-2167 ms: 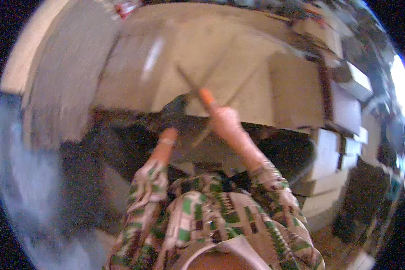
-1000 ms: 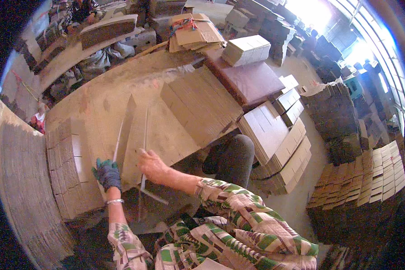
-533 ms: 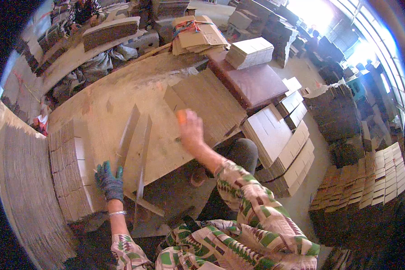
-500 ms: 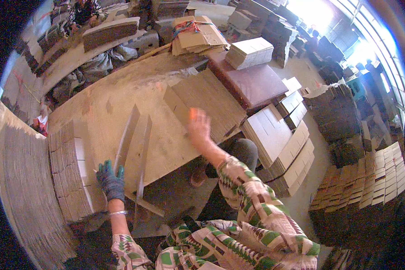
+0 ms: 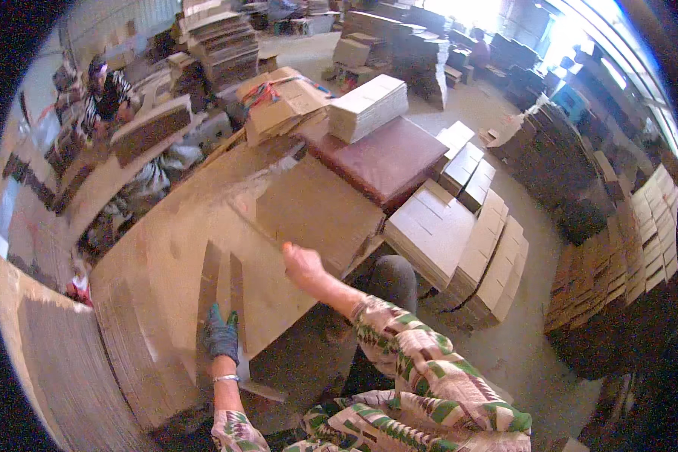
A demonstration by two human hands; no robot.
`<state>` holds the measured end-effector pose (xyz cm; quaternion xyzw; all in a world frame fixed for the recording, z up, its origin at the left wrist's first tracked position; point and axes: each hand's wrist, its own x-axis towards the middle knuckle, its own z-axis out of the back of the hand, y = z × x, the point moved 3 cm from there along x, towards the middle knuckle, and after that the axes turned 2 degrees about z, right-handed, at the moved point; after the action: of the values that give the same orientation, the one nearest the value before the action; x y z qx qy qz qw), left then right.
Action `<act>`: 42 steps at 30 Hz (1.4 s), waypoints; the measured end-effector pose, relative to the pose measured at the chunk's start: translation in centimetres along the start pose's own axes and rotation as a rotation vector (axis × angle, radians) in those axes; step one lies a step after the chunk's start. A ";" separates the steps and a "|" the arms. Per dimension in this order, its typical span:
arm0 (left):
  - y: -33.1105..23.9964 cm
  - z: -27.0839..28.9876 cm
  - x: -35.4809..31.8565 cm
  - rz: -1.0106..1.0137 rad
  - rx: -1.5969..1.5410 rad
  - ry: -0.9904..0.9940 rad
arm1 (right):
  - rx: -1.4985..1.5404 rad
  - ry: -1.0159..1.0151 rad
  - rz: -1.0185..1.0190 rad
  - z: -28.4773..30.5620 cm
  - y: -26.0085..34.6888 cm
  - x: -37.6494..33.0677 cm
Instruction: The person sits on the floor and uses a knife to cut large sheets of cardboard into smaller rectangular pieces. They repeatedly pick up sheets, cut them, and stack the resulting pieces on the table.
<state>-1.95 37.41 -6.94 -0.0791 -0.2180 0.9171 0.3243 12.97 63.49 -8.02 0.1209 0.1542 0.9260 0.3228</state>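
On the wooden table, my left hand (image 5: 222, 335), in a dark grey-green glove, lies with fingers stretched out over the near ends of two narrow strips (image 5: 210, 279). It holds nothing that I can see. My right hand (image 5: 309, 271) is bare, apart from orange on one fingertip. Its fingers are closed at the near left corner of a brown cardboard sheet (image 5: 320, 211) on top of a flat pile. A thin raised edge of that sheet runs away from the hand. The hand is slightly blurred.
Slotted cardboard stacks (image 5: 433, 222) stand right of the table (image 5: 158, 279); another tall stack (image 5: 60, 369) rises at the left. Behind the pile sits a dark red box (image 5: 384, 154) bearing pale cardboard (image 5: 369, 105). Another person (image 5: 109, 94) is at the far left.
My view has shifted. My right hand has drawn back from over the pile to its near left corner and closed there. My left hand has moved right, onto the strips.
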 end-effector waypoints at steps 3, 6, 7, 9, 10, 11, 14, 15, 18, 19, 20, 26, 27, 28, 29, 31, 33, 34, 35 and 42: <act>-0.6 -1.4 0.6 0.126 0.021 0.144 | -0.033 0.025 0.080 -4.0 -0.6 -2.8; 0.3 -3.1 1.1 0.075 0.110 0.091 | 0.002 0.185 0.036 -4.4 -0.5 -2.9; -0.3 -3.5 1.0 0.072 0.157 0.092 | 0.021 0.177 0.039 -4.3 -0.9 -3.0; -1.7 -4.7 1.2 0.094 0.175 0.159 | 0.051 0.157 0.041 -3.9 -2.3 -3.2; -0.3 -5.7 1.9 0.057 0.205 0.170 | 0.053 0.155 0.052 -3.3 -2.0 -3.1; 1.1 -6.8 2.3 0.025 0.231 0.186 | 0.052 0.160 0.062 -2.5 -1.6 -3.2; 5.0 -7.1 1.9 -0.022 0.281 0.094 | 0.066 0.232 0.110 -0.9 1.0 -4.2; 6.5 -7.5 2.5 -0.045 0.376 0.147 | 0.065 0.262 0.130 -0.4 1.8 -4.3; 7.6 -9.6 3.2 -0.101 0.435 0.223 | 0.139 0.203 0.117 -1.7 -0.4 -3.5; 4.7 -9.6 2.3 -0.093 0.319 0.200 | 0.101 0.179 0.143 -2.0 -2.3 -3.7; 1.7 -9.3 1.9 -0.081 0.203 0.175 | 0.083 0.154 0.129 -2.5 -4.0 -4.0; -1.3 -4.1 1.4 0.193 -0.050 0.229 | 0.148 -0.014 0.270 -2.1 -0.7 -3.7; -0.8 -4.8 2.2 0.188 -0.044 0.237 | 0.110 -0.025 0.325 -3.0 -1.0 -3.8; -0.7 -5.7 3.1 0.072 -0.147 0.181 | -0.098 0.070 0.282 -5.0 -2.4 -3.1; -2.7 -5.7 3.9 0.052 -0.153 0.216 | -0.153 0.101 0.171 -6.0 -4.9 -2.8; -0.1 -6.4 3.8 0.078 -0.127 0.181 | 0.076 0.158 0.097 -4.3 -1.8 -2.8; -2.3 -5.1 4.1 0.181 -0.097 0.395 | 0.083 0.190 -0.008 -0.1 -0.8 -2.7; -0.8 -5.3 3.8 0.158 -0.038 0.306 | 0.171 0.144 0.065 0.7 1.4 -2.8; 0.3 -6.0 3.5 0.104 0.011 0.223 | 0.240 0.080 0.118 1.7 2.9 -2.6; 0.4 -5.2 1.5 0.057 -0.030 0.108 | 0.329 0.118 0.294 2.9 10.5 -2.5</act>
<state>-1.85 39.93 -11.77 -0.1397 -0.2113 0.9170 0.3081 9.90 54.67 -1.80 0.1389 0.3027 0.9308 0.1510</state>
